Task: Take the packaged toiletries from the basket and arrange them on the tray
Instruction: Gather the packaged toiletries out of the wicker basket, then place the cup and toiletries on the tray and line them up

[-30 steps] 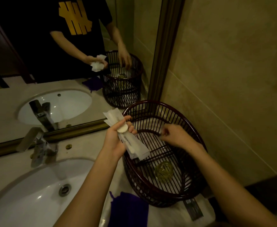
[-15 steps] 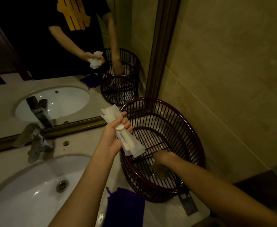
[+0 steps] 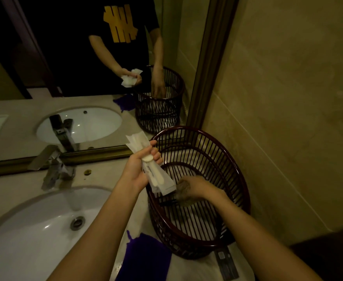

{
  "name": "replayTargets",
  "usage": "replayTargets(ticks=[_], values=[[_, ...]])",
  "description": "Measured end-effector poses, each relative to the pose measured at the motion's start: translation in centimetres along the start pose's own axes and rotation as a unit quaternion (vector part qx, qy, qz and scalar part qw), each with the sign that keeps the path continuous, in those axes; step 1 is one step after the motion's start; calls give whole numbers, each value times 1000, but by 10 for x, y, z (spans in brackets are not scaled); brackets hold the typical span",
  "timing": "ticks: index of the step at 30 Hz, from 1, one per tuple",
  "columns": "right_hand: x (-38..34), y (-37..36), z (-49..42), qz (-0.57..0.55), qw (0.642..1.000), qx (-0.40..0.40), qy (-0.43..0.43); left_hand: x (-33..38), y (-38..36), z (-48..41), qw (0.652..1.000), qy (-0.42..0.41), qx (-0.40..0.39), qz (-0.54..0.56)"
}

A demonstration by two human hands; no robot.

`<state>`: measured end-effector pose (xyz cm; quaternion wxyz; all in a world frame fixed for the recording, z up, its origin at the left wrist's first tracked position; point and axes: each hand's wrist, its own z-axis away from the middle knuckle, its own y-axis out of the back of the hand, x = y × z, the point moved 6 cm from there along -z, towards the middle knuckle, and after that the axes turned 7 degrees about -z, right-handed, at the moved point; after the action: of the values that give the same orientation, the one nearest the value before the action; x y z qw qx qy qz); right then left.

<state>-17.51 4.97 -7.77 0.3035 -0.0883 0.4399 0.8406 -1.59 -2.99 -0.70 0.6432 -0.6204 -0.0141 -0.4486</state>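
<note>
A dark red slatted basket (image 3: pixel 227 159) stands on the counter in the right corner by the wall. My left hand (image 3: pixel 140 169) is held above the basket's left rim, shut on a bundle of white packaged toiletries (image 3: pixel 158 179). My right hand (image 3: pixel 197 187) is inside the basket, closed around a small round clear-wrapped item (image 3: pixel 181 192) that it has lifted off the bottom. A thin dark item (image 3: pixel 167 202) lies low in the basket by its left wall. I see no tray.
A white sink (image 3: pixel 34 236) with a chrome faucet (image 3: pixel 53 169) fills the left. A purple pouch (image 3: pixel 144 258) lies on the counter in front of the basket, a dark packet (image 3: pixel 226 264) beside it. The mirror (image 3: pixel 75 67) behind reflects a person and the basket.
My right hand went from the basket's rim down to its bottom, closed on the round wrapped item and has lifted it toward the left. My left hand kept its bundle.
</note>
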Motion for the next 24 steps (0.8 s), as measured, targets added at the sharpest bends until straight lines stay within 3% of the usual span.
replayTargets(ticks=[3,8,13,17,19,21,24], values=[[-3,23,21,-90,994,49,39,1,-2,3,1000,-2,14,1],[-7,36,57,-294,952,26,81,13,7,12,999,-17,36,23],[-22,34,83,-493,862,-4,120,39,29,35,998,-38,34,39],[-55,26,102,-673,719,-27,171,66,50,61,998,-44,39,38],[-82,20,114,-714,668,-44,203,81,64,76,998,-47,35,35],[-114,10,124,-732,641,-44,228,100,81,95,998,-49,27,28],[-168,-15,134,-731,633,-30,253,132,113,129,998,-52,27,17]])
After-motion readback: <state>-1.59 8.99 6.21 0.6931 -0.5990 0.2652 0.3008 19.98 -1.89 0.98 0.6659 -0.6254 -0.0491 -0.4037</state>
